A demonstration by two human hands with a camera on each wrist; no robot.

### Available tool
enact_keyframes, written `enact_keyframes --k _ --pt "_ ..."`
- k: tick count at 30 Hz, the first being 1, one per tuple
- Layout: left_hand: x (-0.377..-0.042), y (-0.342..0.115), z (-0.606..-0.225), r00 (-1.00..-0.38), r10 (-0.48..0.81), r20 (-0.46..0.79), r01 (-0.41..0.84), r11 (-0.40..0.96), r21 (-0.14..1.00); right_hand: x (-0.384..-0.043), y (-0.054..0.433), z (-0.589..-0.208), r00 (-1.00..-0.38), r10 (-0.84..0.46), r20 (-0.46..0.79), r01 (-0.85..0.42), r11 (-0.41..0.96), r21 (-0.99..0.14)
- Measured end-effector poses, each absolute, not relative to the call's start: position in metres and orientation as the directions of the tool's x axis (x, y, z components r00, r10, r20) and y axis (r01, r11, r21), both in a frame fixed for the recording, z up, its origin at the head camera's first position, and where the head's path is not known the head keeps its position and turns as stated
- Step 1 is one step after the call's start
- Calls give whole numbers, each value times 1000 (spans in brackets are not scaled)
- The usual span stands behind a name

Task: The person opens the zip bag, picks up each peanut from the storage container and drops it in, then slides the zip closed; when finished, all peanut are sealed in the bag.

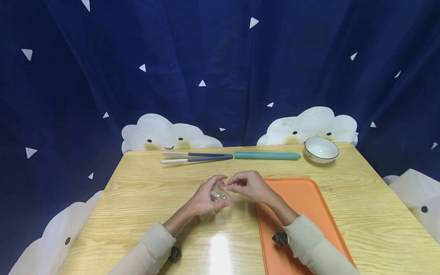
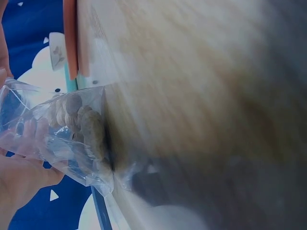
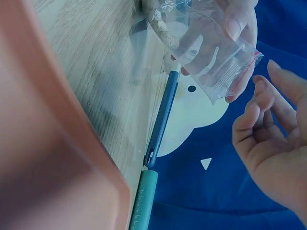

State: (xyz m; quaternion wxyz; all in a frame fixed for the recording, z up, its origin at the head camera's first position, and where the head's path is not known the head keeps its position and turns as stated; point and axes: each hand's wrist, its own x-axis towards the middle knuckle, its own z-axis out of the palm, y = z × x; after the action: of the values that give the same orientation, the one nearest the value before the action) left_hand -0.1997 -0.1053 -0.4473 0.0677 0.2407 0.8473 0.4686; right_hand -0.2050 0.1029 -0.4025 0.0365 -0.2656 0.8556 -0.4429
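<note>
My left hand (image 1: 205, 199) holds a clear zip bag (image 1: 219, 194) above the wooden table. Inside the bag lie several tan lumps that look like peanuts in their shells (image 2: 93, 132), gathered at its lower end. A red line runs along the bag's zip end (image 3: 243, 76). Close beside that end is my right hand (image 1: 248, 185), its fingers bent. Seen from the right wrist, a small gap separates the right thumb from the index finger, and both tips are just off the bag's corner.
An orange tray (image 1: 292, 191) lies under my right forearm. Along the table's back are blue-and-white tongs (image 1: 197, 157), a teal rod-shaped thing with ruler-like marks (image 1: 266, 155) and a white bowl (image 1: 320, 149). A dark blue curtain (image 1: 220, 57) hangs behind.
</note>
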Motion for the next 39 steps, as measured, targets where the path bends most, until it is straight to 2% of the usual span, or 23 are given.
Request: enact_keyframes --k 13,17,23,32,39 --pt "-200 -109 -445 -868 471 155 372 411 832 -200 107 -403 -787 -613 71 -444 482 -755" --pt "-199 -111 -439 -891 411 191 367 409 835 -200 113 -402 -807 -584 86 -442 502 -743" --pt "-200 -113 -430 -923 320 211 326 363 873 -202 120 -401 -840 -514 174 -480 554 -680" --pt "-196 -119 -428 -951 252 181 267 368 890 -202 124 -401 -886 -445 128 -364 499 -786" --pt "-195 -124 -428 -933 280 227 332 421 844 -201 126 -403 -898 -403 175 -375 496 -783"
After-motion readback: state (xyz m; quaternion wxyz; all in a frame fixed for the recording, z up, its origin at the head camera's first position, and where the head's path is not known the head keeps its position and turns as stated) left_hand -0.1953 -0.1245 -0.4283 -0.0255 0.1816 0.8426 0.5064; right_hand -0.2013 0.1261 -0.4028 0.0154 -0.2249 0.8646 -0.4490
